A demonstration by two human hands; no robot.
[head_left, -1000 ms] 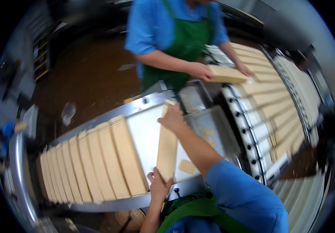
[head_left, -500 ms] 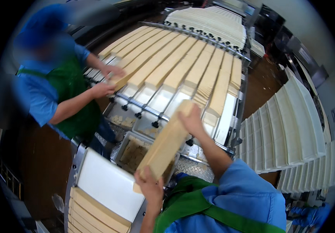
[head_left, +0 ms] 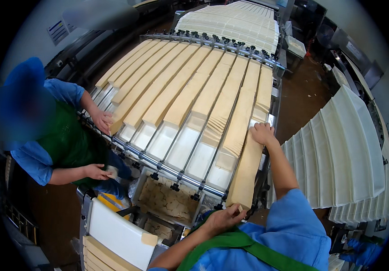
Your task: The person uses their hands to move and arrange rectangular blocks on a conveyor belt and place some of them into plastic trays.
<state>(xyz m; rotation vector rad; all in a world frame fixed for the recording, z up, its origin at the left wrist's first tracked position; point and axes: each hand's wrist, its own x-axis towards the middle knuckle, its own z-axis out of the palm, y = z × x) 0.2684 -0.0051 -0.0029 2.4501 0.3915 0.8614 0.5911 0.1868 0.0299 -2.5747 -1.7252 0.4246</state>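
Note:
A long stack of thin, pale yellow dough-like sheets [head_left: 244,178] lies in the rightmost lane of the slatted feed table [head_left: 183,147], its near end reaching past the front rail. My right hand [head_left: 263,134] is closed over the far end of this stack, fingers bent across its top. At the near end, the fingers of my left hand [head_left: 224,220] are pinched against the lower edge. Another long stack [head_left: 239,115] rests in the lane to the left, with its lower sheets fanned out. Beyond my right hand, a further stack [head_left: 263,90] fills the same lane.
A co-worker [head_left: 63,135] stands at the left, one hand at a stack's end. Below the front rail is a grey bin [head_left: 169,198] of broken pieces. A white-topped stand [head_left: 118,226] holds more stacks at lower left. White ribbed trays [head_left: 334,149] rise at the right.
My hands have carried the stack rightward from the gap between the tables into the rightmost lane. One of the co-worker's hands has drawn back from the stacks toward the apron.

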